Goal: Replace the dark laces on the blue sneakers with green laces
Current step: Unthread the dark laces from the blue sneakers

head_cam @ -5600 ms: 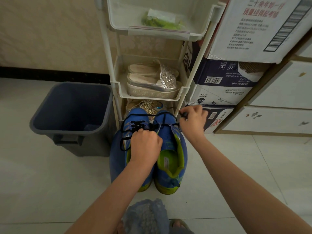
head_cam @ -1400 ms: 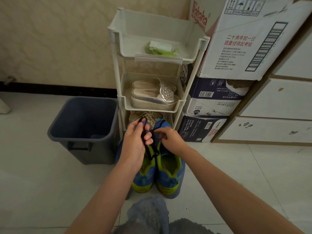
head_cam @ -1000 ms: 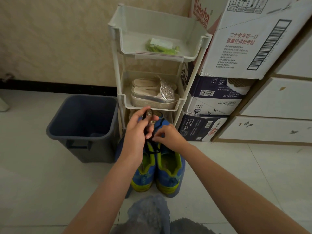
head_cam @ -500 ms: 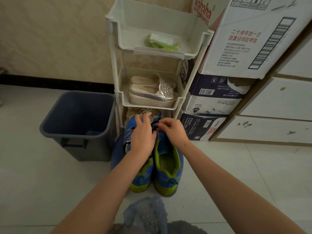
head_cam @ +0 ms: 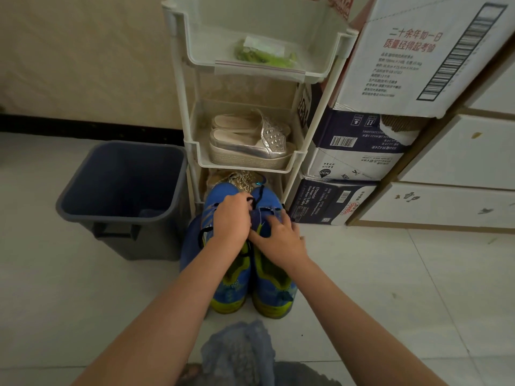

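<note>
Two blue sneakers with yellow-green lining stand side by side on the floor, toes toward the rack: the left sneaker [head_cam: 227, 291] and the right sneaker [head_cam: 274, 291]. My left hand [head_cam: 230, 221] is curled over the left shoe's lacing area and grips a dark lace [head_cam: 257, 195] that loops up past its knuckles. My right hand [head_cam: 280, 236] lies on the right shoe's tongue with fingers spread. A clear bag of green laces [head_cam: 263, 54] lies in the rack's top tray.
A white three-tier rack [head_cam: 301, 157] stands just behind the shoes, with silver slip-ons on its middle shelf. A grey bin [head_cam: 122, 196] sits to the left. Stacked cardboard boxes [head_cam: 362, 151] and white drawers fill the right. A blue-grey cloth [head_cam: 239, 355] lies near me.
Both hands have dropped from above the toes onto the shoes. My right hand has let go of the lace and flattened on the right shoe. My left hand keeps hold of the dark lace.
</note>
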`<action>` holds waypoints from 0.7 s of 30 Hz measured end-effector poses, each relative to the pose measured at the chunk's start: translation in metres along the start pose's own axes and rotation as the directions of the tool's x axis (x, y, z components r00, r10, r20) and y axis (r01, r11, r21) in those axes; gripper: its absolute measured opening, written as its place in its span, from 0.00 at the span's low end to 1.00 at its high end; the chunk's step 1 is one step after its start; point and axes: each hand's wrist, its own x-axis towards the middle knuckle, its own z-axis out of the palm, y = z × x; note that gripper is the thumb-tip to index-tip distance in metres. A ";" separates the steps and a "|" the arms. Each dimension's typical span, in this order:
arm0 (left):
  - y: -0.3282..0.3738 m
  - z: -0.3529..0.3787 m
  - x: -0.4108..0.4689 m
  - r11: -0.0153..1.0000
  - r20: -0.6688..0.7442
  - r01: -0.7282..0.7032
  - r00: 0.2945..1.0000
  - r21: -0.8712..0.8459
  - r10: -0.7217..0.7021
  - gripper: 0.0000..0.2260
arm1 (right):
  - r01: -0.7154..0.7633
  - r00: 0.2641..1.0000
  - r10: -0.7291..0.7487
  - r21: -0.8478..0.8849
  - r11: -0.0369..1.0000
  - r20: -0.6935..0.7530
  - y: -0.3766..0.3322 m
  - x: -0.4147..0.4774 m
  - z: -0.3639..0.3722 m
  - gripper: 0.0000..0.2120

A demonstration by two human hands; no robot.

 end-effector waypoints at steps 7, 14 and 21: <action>0.013 -0.025 -0.021 0.708 -0.103 0.106 0.964 -0.698 -0.246 0.13 | 0.010 1.000 -0.011 -0.022 1.000 -0.007 0.004 0.001 0.010 0.25; 0.045 -0.089 -0.049 0.380 -0.167 -0.043 0.939 -0.924 -0.300 0.14 | 0.031 0.999 -0.032 -0.079 0.996 -0.015 0.013 0.013 0.024 0.22; 0.060 -0.125 -0.073 -0.038 0.010 0.004 0.987 -0.999 -0.158 0.13 | 0.024 0.997 -0.028 -0.058 0.998 -0.070 0.011 0.009 0.022 0.25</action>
